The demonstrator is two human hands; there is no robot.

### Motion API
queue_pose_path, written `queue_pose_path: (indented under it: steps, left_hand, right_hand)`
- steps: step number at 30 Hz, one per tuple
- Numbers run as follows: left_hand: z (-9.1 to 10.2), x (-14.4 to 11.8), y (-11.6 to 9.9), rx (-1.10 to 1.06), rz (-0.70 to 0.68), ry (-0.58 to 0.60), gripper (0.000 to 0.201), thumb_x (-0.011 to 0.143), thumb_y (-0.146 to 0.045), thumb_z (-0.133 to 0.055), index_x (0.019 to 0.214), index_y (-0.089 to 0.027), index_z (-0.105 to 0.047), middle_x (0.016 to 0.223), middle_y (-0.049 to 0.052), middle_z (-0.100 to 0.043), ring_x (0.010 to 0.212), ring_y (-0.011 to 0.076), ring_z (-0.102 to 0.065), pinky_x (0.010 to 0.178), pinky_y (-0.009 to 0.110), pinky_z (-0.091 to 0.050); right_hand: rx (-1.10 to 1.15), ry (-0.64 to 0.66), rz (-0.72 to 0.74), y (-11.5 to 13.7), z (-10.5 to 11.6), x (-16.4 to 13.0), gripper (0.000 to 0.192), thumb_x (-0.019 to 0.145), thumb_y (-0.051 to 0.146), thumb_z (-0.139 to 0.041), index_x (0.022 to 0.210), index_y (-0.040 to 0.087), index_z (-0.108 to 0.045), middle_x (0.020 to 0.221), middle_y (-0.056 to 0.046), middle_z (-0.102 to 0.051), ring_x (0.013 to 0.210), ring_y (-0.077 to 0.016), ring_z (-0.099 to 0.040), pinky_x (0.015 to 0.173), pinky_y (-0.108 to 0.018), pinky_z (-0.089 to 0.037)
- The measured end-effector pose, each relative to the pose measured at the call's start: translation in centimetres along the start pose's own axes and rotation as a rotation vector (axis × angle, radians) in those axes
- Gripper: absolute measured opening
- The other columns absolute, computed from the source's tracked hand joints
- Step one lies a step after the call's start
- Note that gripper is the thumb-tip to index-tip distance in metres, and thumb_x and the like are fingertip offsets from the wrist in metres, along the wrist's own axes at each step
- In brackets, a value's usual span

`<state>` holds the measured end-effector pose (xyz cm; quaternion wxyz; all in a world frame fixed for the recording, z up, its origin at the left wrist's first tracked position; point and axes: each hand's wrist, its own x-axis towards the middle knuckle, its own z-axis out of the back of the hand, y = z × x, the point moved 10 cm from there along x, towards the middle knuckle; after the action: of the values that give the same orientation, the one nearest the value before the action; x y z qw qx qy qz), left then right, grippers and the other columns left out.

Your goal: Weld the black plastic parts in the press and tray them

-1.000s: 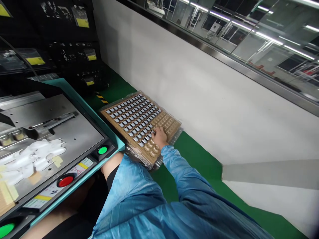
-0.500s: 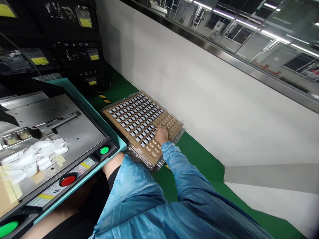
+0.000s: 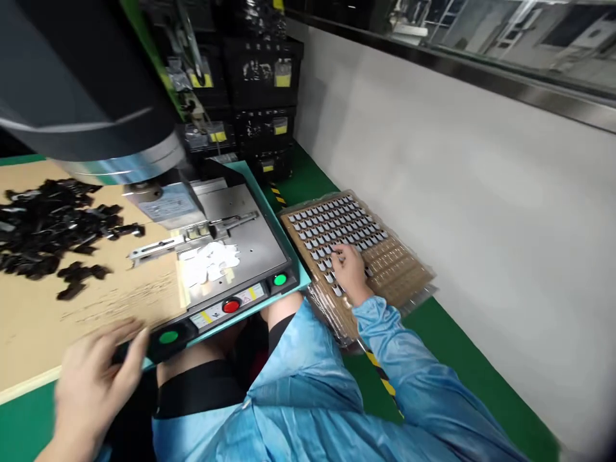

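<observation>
My right hand (image 3: 350,273) is over a tan moulded tray (image 3: 409,273) on my right, its fingers curled in a pinch. Whatever they hold, if anything, is too small to make out. Rows of small white-and-black parts (image 3: 332,221) fill the tray's pockets on the far and left side. Blurred in the lower left, my left hand (image 3: 99,375) has its thumb apart from its fingers and holds nothing visible. It is by the worktable's front edge, close to a green button (image 3: 168,337).
A machine head (image 3: 129,154) hangs over the metal plate (image 3: 262,240), where white pieces (image 3: 209,262) lie. Black parts (image 3: 52,224) are heaped on the tan board (image 3: 29,340). A red button (image 3: 231,307) and another green button (image 3: 280,280) line the front. Black bins (image 3: 264,96) stand behind, beside a white wall (image 3: 433,154).
The view has swung left, bringing the machine head, the black parts and my left hand into sight. My right hand has shifted toward the filled rows of the tray, its fingers drawn together.
</observation>
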<state>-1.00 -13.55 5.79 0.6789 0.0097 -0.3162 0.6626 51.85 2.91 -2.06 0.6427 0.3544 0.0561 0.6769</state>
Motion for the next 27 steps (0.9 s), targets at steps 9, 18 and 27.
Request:
queue_pose_path:
  steps: [9, 18, 27]
  left_hand:
    - [-10.1, 6.8, -5.6, 0.145, -0.27, 0.09, 0.029, 0.104, -0.048, -0.064, 0.12, -0.027, -0.075, 0.127, 0.009, -0.074, 0.111, 0.0341, -0.065, 0.09, 0.05, -0.049]
    - [-11.1, 7.4, -5.6, 0.106, -0.283, 0.063, 0.022, 0.107, -0.039, -0.061, 0.112, -0.028, -0.079, 0.119, 0.008, -0.077, 0.106, 0.0324, -0.066, 0.082, 0.048, -0.047]
    - [-6.3, 9.8, -1.1, -0.3, -0.066, -0.133, 0.017, 0.104, -0.039, -0.066, 0.102, -0.023, -0.072, 0.116, 0.006, -0.078, 0.106, 0.0232, -0.075, 0.097, 0.039, -0.06]
  right_hand:
    - [0.131, 0.431, 0.604, 25.6, -11.9, 0.3, 0.022, 0.101, 0.031, -0.074, 0.122, 0.024, -0.073, 0.125, -0.008, -0.07, 0.116, -0.0272, -0.056, 0.103, -0.041, -0.047]
    - [0.085, 0.352, 0.615, 26.3, -13.8, 0.3, 0.017, 0.11, 0.031, -0.06, 0.106, 0.024, -0.075, 0.114, -0.006, -0.071, 0.106, -0.0251, -0.058, 0.097, -0.039, -0.046]
    - [0.147, 0.229, 0.444, 25.5, -12.5, 3.9, 0.019, 0.113, 0.03, -0.052, 0.113, 0.023, -0.07, 0.105, -0.006, -0.074, 0.098, -0.0233, -0.065, 0.089, -0.034, -0.048]
